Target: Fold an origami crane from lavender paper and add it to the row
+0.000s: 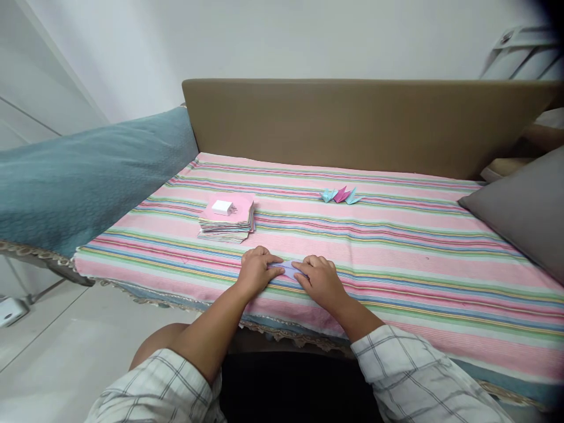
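Note:
A small folded piece of lavender paper (288, 269) lies on the striped cloth (379, 226) close to the front edge, between my two hands. My left hand (258, 269) pinches its left end, thumb and forefinger on the paper. At the opposite end my right hand (321, 279) grips it the same way. The fingers hide both ends, so the exact fold cannot be made out. Further back sit a few folded paper cranes: a light blue one (327, 195), a magenta one (341, 194) and another light blue one (353, 197).
Left of the hands stands a stack of square paper (227, 229) with a white plug adapter (222, 207) on top. A grey cushion (524, 205) lies at the right. The brown backrest (343, 123) runs along the back, and a blue-covered armrest (101, 176) bounds the left.

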Demonstrator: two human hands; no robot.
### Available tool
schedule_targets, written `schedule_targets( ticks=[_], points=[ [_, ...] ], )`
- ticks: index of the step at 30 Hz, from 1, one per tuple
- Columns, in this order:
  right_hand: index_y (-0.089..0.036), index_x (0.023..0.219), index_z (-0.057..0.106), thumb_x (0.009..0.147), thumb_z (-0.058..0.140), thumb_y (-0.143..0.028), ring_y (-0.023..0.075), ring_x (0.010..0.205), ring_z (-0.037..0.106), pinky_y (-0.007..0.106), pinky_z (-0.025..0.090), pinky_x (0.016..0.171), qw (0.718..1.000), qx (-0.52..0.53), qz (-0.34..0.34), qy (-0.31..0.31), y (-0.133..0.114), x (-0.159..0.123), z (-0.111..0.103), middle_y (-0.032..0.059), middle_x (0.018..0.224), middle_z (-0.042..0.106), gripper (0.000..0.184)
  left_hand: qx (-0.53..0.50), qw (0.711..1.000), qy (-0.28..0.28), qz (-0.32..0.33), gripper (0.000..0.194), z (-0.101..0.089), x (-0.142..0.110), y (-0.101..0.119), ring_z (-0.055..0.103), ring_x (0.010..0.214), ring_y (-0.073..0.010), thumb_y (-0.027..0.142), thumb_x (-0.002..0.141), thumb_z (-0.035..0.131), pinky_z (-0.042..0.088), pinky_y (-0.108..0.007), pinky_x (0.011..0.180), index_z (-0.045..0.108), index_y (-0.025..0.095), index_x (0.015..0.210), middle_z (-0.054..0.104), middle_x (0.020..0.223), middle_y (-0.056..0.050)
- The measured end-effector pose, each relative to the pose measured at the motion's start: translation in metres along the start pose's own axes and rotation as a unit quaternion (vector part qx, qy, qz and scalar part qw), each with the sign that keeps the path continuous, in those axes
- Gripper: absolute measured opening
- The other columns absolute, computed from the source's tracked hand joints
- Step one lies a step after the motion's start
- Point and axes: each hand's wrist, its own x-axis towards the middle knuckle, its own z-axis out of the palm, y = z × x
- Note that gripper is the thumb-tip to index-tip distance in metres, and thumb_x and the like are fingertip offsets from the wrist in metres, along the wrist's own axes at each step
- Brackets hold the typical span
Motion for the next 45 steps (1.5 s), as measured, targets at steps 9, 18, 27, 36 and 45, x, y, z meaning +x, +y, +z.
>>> schedule_targets(
  ticks=[9, 18, 27, 36, 45],
  points=[
    [-0.032, 0.114, 0.061, 0.087, 0.052, -0.034, 0.0201, 0.091, 0.049, 0.033, 0.031, 0.076, 1.0, 0.023, 0.006, 0.003, 0.002, -0.001, 0.003, 0.004, 0.098, 0.058, 0.029, -0.003, 1.0, -0.005, 0.007, 0.016, 0.001, 0.001, -0.006, 0.054, 0.083, -0.0168, 0.035, 0.075, 0.067, 0.041, -0.029, 0.073, 0.073, 0.031, 0.09, 0.056, 0.08, -0.002],
    [-0.032, 0.113, 0.062, 0.086, 0.051, -0.035, 0.0195, 0.089, 0.05, 0.032, 0.031, 0.074, 1.0, 0.013, 0.012, -0.003, 0.001, 0.0, 0.002, 0.004, 0.098, 0.058, 0.029, 0.016, 1.0, -0.01, 0.01, 0.014, 0.002, 0.001, -0.008, 0.052, 0.082, -0.0162, 0.036, 0.074, 0.068, 0.04, -0.029, 0.075, 0.074, 0.03, 0.086, 0.055, 0.08, -0.001],
    [-0.031, 0.107, 0.065, 0.089, 0.047, -0.043, 0.0186, 0.088, 0.05, 0.031, 0.03, 0.074, 0.999, -0.006, 0.035, 0.024, -0.013, -0.002, -0.005, 0.0038, 0.094, 0.058, 0.028, 0.043, 0.999, -0.002, 0.012, 0.014, 0.0, 0.0, -0.007, 0.051, 0.083, -0.0177, 0.039, 0.072, 0.069, 0.039, -0.031, 0.075, 0.074, 0.03, 0.082, 0.055, 0.082, -0.001],
    [-0.031, 0.1, 0.068, 0.08, 0.059, -0.043, 0.0195, 0.087, 0.05, 0.033, 0.03, 0.075, 0.995, 0.026, 0.085, 0.041, -0.015, 0.002, 0.005, 0.003, 0.092, 0.059, 0.024, 0.044, 0.999, -0.005, 0.012, 0.014, -0.003, 0.0, -0.005, 0.051, 0.085, -0.0181, 0.038, 0.072, 0.069, 0.039, -0.031, 0.075, 0.074, 0.029, 0.081, 0.055, 0.082, -0.001],
    [-0.031, 0.1, 0.067, 0.08, 0.059, -0.043, 0.0193, 0.087, 0.05, 0.033, 0.03, 0.074, 0.995, 0.02, 0.085, 0.048, -0.016, 0.001, 0.005, 0.003, 0.092, 0.058, 0.025, 0.02, 0.999, -0.043, 0.003, 0.011, -0.009, 0.005, -0.011, 0.052, 0.086, -0.0179, 0.035, 0.072, 0.07, 0.039, -0.03, 0.077, 0.074, 0.031, 0.081, 0.056, 0.083, -0.001]
  ],
)
